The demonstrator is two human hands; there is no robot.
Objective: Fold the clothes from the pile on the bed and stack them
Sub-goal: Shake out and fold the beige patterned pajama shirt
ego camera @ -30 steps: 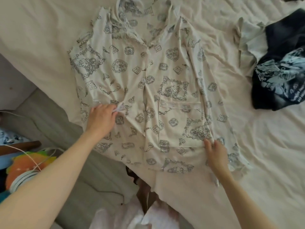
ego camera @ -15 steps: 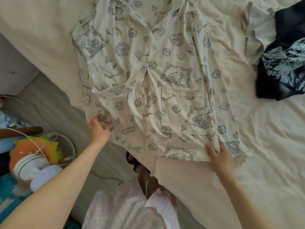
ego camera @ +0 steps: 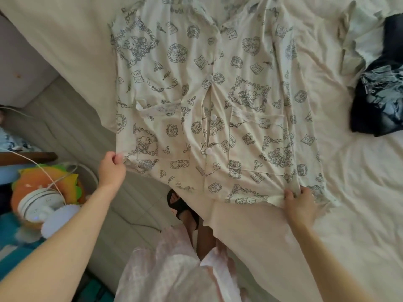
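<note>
Both arms outstretched, left hand (ego camera: 111, 168) and right hand (ego camera: 302, 207) pinching shirt (ego camera: 196, 101) hem.

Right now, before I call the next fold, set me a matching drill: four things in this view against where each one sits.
Things:
1. left hand
2. right hand
3. dark garment
4. printed shirt

Places:
A. far right of the bed
B. spread flat, buttons up, mid-bed
C. pinching the shirt's near left hem corner
D. gripping the shirt's near right hem corner

Pairs: 1-C, 2-D, 3-A, 4-B
</note>
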